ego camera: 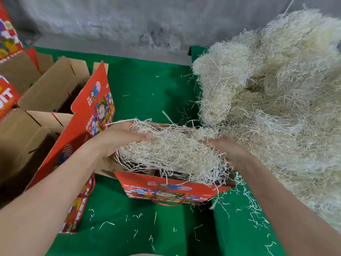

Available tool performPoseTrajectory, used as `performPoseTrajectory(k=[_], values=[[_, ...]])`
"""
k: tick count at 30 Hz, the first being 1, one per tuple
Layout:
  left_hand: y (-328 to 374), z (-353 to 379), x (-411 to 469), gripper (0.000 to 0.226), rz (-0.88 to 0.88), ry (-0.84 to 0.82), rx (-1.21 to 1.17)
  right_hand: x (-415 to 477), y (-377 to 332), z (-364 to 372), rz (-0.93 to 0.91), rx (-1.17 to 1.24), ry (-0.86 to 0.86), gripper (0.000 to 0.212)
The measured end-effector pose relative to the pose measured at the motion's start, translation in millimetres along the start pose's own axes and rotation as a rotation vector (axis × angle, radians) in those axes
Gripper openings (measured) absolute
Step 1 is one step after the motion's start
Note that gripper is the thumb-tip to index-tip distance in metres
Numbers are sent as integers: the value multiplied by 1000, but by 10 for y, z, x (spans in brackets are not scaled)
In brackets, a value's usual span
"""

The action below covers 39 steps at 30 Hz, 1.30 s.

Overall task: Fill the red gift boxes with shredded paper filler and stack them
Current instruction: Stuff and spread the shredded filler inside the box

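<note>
The left hand (pixel 118 140) and right hand (pixel 231 154) grip the filler wad (pixel 171 154) by its ends, lengthwise directly over the open box (pixel 166 190).

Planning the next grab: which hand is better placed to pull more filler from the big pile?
Right. The right hand lies at the pile's edge; the left hand grips filler across the box, farther from the pile.
</note>
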State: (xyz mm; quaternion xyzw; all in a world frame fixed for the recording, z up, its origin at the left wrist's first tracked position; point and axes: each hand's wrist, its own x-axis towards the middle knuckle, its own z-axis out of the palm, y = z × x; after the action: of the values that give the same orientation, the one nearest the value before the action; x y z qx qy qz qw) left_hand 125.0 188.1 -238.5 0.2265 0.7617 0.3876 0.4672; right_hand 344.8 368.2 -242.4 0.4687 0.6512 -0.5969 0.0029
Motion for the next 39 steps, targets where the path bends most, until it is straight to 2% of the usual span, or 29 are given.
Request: performPoseTrajectory(k=[2,4,6,8,9,11,13,14,15,17,18,19,21,22,24,25,26,27,29,30,34,37,39], values=[[82,41,-7,141,-18,-131,49,-28,-89,58,-16,21,-41,107],[191,201,-45,126,-27,-290,159,-41,-180,169,-38,4,-97,100],[254,385,-25,106,-50,-340,245,-37,-228,269,-55,-2,-145,84],[245,488,26,88,-55,-256,245,-35,-236,277,-55,14,-215,99],[217,474,72,68,-56,-203,184,-24,-216,249,-52,49,-229,109],[145,408,108,29,-55,-114,14,-12,-145,172,-53,91,-177,118],[59,324,131,10,-61,-39,-110,-12,-71,96,-40,96,-107,118],[11,274,134,11,-68,0,-129,-8,-41,59,-24,105,-73,118],[-8,233,115,25,-74,23,-131,-12,-18,17,-5,130,-33,117],[-84,150,133,69,-79,14,-131,-22,-6,-75,19,197,31,115],[-93,132,131,79,-92,-13,-87,-13,0,-103,25,219,47,114],[-68,138,100,77,-101,-60,-26,0,13,-104,26,228,44,117],[64,224,16,58,-109,-200,11,-8,-2,21,29,234,-8,112],[129,298,-16,72,-111,-259,49,-30,-39,113,36,237,-36,99],[188,442,3,114,-126,-316,137,-68,-85,213,38,308,-171,55],[197,489,32,116,-139,-298,143,-99,-95,221,15,384,-287,42],[201,516,45,103,-144,-264,132,-125,-96,204,-21,459,-380,35],[207,520,59,79,-149,-222,119,-142,-89,167,-54,491,-430,33],[181,497,95,20,-156,-108,54,-146,-53,117,-89,426,-404,32],[150,477,111,12,-141,-82,23,-138,-23,110,-96,374,-369,32],[85,393,124,18,-123,7,-16,-123,59,-2,-60,325,-235,28],[42,303,132,4,-131,125,-62,-118,88,-147,-5,209,-145,23],[16,284,125,19,-144,147,-69,-100,107,-177,1,130,-36,21]])
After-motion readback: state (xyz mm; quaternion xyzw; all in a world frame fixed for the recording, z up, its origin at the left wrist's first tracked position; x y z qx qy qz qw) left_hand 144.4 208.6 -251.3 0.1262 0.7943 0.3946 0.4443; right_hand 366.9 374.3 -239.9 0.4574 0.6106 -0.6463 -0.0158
